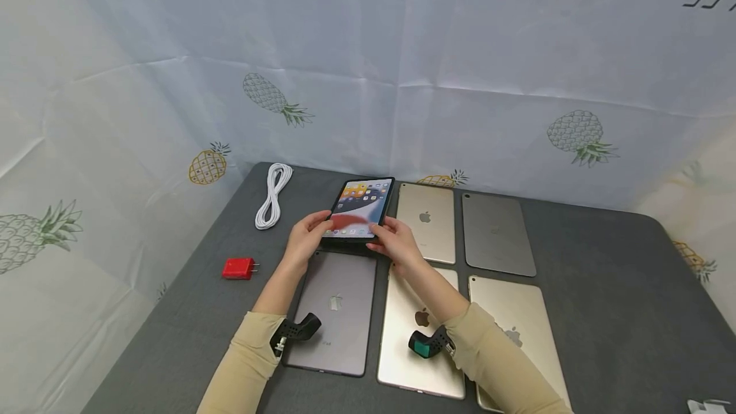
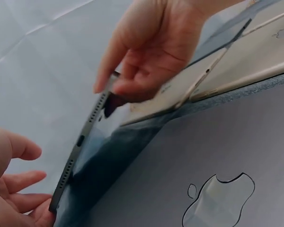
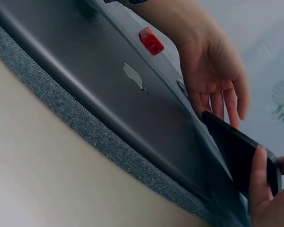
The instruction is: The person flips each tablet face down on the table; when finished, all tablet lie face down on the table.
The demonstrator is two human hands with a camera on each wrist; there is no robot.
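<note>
A black-edged tablet (image 1: 368, 193) with its screen lit is tilted up at the back of the table. My right hand (image 1: 397, 241) pinches its lower right corner, thumb over the screen side and fingers behind. At the lower left corner, fingertips of my left hand (image 1: 305, 238) touch the edge. The left thumb (image 2: 26, 145) stands apart from the screen in the left wrist view, the fingers loosely extended. Below the tablet's lower edge lies a grey tablet (image 1: 333, 337), back up. A gold tablet (image 1: 402, 350) lies under my right forearm.
Other tablets lie back up to the right: a gold one (image 1: 428, 216), a dark grey one (image 1: 497, 235) and another gold one (image 1: 526, 308). On the left are a coiled white cable (image 1: 270, 200) and a red charger (image 1: 237, 268). A pineapple-print curtain (image 1: 368, 107) hangs behind the table.
</note>
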